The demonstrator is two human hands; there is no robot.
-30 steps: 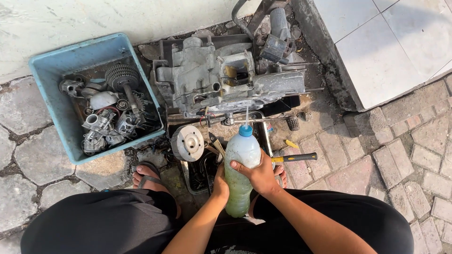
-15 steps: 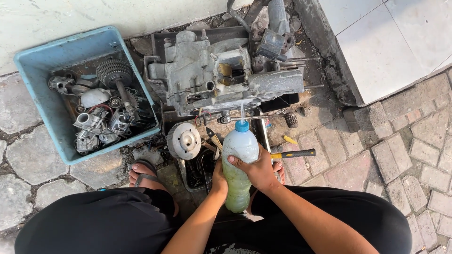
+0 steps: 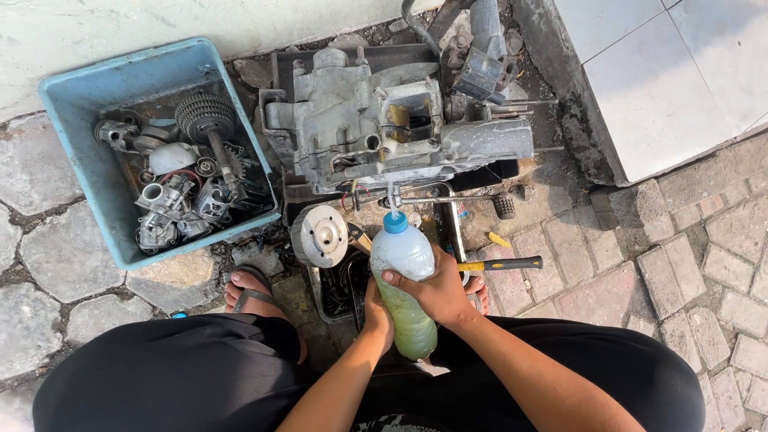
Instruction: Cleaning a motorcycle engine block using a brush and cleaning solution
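Note:
A clear plastic bottle (image 3: 404, 280) with a blue cap and greenish liquid in its lower half stands upright in front of me. My right hand (image 3: 438, 293) wraps its side from the right. My left hand (image 3: 376, 314) grips it from the left, lower down. The bottle's cap sits just below a grey, greasy engine block (image 3: 376, 128) that rests on the paving. A round metal flywheel part (image 3: 320, 235) lies left of the bottle.
A blue plastic crate (image 3: 92, 176) at the left holds gears and several metal engine parts. A yellow-and-black handled tool (image 3: 500, 263) lies right of the bottle. My sandalled foot (image 3: 252, 292) is below the flywheel. White tiles (image 3: 672, 72) rise at the upper right.
The bottle has stayed upright in both hands with the grip the same. The view has shifted slightly, so the engine and crate sit a little differently in frame.

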